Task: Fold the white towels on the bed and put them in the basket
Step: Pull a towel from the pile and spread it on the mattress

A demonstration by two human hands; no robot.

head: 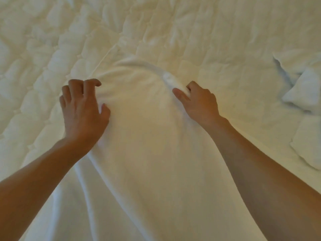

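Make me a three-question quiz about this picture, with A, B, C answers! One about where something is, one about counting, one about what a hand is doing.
1. Where are the other crumpled towels?
A. On the person's right
B. On the person's left
C. Under both hands

2. How many hands are on the spread towel?
A. None
B. One
C. Two

3. What is the right hand doing?
A. Pinching a towel fold
B. Lying flat, palm up
C. Pointing upward

Answers: 1 A, they lie at the right edge of the bed. 2 C, the left hand and right hand both touch it. 3 A, its fingers grip bunched cloth.
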